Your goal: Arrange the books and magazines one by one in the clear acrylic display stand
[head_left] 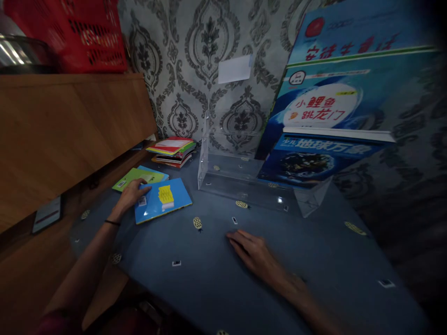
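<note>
My left hand point(130, 195) rests at the left edge of a blue book point(176, 188) with a yellow patch on its cover. Its thumb lies over the blue cover, and the other fingers reach towards a green book point(130, 177) behind it. The fingers look apart, not wrapped round either book. On the blue-grey tabletop lies my right hand point(253, 253), fingers stretched forward and holding nothing. Beyond both hands stands a clear acrylic stepped rack point(223, 179); picture books, among them a dark blue one point(307, 158), lean in tiers on its right side.
Several thin books form a stack point(172, 151) at the back left. A wooden cabinet point(80, 121) bounds the left side, carrying a red plastic basket point(101, 37) and a metal pot point(24, 53). Patterned wallpaper point(181, 70) rises behind. A flat phone-like object point(48, 214) lies far left.
</note>
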A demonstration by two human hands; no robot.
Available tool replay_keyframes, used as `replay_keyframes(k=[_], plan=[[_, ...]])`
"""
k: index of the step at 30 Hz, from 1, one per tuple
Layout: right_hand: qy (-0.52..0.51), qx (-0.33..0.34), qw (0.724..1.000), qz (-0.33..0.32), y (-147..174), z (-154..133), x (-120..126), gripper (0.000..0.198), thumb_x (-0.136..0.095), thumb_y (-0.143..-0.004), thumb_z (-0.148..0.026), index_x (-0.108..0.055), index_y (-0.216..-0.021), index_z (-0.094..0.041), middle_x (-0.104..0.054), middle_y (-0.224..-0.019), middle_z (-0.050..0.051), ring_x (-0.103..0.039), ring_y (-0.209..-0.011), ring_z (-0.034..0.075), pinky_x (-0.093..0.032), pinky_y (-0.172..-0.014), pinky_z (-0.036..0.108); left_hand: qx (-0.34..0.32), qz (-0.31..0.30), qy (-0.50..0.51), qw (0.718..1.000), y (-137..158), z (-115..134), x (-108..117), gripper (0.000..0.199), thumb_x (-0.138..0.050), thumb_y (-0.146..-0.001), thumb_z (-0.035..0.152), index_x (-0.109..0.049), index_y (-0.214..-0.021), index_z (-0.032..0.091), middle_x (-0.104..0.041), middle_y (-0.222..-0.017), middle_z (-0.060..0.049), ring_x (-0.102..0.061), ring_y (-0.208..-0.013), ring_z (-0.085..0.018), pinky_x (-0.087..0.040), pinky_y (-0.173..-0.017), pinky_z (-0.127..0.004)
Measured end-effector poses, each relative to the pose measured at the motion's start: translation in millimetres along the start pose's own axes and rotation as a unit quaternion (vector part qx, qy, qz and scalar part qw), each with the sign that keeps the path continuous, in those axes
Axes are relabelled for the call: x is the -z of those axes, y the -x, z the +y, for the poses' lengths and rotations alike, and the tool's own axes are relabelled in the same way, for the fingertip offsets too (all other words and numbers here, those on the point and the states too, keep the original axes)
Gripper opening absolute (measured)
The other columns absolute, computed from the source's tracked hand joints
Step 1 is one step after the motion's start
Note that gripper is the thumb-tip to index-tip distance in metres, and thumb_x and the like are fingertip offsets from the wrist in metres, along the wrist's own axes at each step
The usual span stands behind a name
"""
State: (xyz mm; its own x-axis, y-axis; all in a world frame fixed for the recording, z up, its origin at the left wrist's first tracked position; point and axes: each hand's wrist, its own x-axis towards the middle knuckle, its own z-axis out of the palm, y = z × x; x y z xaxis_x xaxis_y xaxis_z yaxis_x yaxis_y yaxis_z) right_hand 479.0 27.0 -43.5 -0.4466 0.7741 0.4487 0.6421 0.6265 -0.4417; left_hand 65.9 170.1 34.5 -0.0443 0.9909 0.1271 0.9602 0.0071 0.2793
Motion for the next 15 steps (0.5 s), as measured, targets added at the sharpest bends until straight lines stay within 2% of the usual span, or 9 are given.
replay_keyframes(k=[3,5,8,10,12,14,15], plan=[[-0.008,-0.005,1.0,0.004,0,1,0,0.032,-0.042,-0.103,-0.025,-0.073,-0.112,-0.026,-0.076,-0.093,0.008,-0.076,-0.076,0.022,-0.062,-0.067,0.033,-0.013,-0.028,0.043,0.999,17,3,12,0.042,-0.057,-0.083,0.049,-0.071,-0.103,0.015,-0.074,-0.094,-0.007,-0.068,-0.086,-0.025,-0.052,-0.074,-0.031],[-0.018,-0.012,1.0,0.007,0,0,1,0.033,-0.042,-0.103,-0.025,-0.074,-0.113,-0.027,-0.077,-0.094,0.008,-0.076,-0.078,0.023,-0.063,-0.069,0.035,-0.042,-0.03,0.102,0.993,38,14,23,0.044,-0.058,-0.082,0.053,-0.07,-0.105,0.016,-0.071,-0.083,-0.004,-0.064,-0.077,-0.021,-0.05,-0.067,-0.029],[-0.068,-0.045,0.997,0.007,-1,-4,4,0.032,-0.044,-0.103,-0.032,-0.074,-0.112,-0.027,-0.078,-0.099,0.008,-0.076,-0.085,0.025,-0.064,-0.076,0.038,-0.113,0.001,0.169,0.979,85,49,40,0.042,-0.058,-0.087,0.055,-0.069,-0.11,0.021,-0.064,-0.079,-0.001,-0.06,-0.072,-0.018,-0.049,-0.063,-0.029],[-0.13,-0.102,0.986,0.013,-2,-6,4,0.035,-0.046,-0.103,-0.044,-0.074,-0.114,-0.027,-0.078,-0.1,0.008,-0.076,-0.088,0.025,-0.063,-0.078,0.04,-0.175,-0.009,0.177,0.968,119,82,48,0.035,-0.054,-0.094,0.05,-0.068,-0.114,0.025,-0.065,-0.082,-0.001,-0.06,-0.072,-0.018,-0.053,-0.067,-0.031],[-0.234,-0.179,0.955,0.029,-4,-4,3,0.049,-0.044,-0.1,-0.061,-0.073,-0.118,-0.025,-0.079,-0.099,0.01,-0.075,-0.087,0.026,-0.063,-0.072,0.039,-0.269,-0.054,0.197,0.941,149,115,50,0.036,-0.052,-0.1,0.048,-0.063,-0.126,0.027,-0.068,-0.094,-0.004,-0.066,-0.086,-0.02,-0.057,-0.08,-0.035],[-0.367,-0.245,0.897,0.044,-7,1,3,0.068,-0.036,-0.095,-0.076,-0.073,-0.116,-0.022,-0.079,-0.098,0.012,-0.076,-0.085,0.027,-0.063,-0.07,0.04,-0.361,-0.127,0.204,0.901,171,143,45,0.039,-0.052,-0.102,0.047,-0.056,-0.136,0.029,-0.068,-0.119,-0.007,-0.065,-0.11,-0.021,-0.056,-0.097,-0.037],[-0.429,-0.264,0.862,0.048,-7,4,4,0.074,-0.033,-0.093,-0.081,-0.073,-0.112,-0.022,-0.079,-0.099,0.013,-0.076,-0.087,0.028,-0.063,-0.072,0.042,-0.407,-0.177,0.196,0.874,178,153,40,0.039,-0.053,-0.102,0.046,-0.055,-0.137,0.028,-0.067,-0.125,-0.008,-0.065,-0.115,-0.021,-0.056,-0.1,-0.037]])
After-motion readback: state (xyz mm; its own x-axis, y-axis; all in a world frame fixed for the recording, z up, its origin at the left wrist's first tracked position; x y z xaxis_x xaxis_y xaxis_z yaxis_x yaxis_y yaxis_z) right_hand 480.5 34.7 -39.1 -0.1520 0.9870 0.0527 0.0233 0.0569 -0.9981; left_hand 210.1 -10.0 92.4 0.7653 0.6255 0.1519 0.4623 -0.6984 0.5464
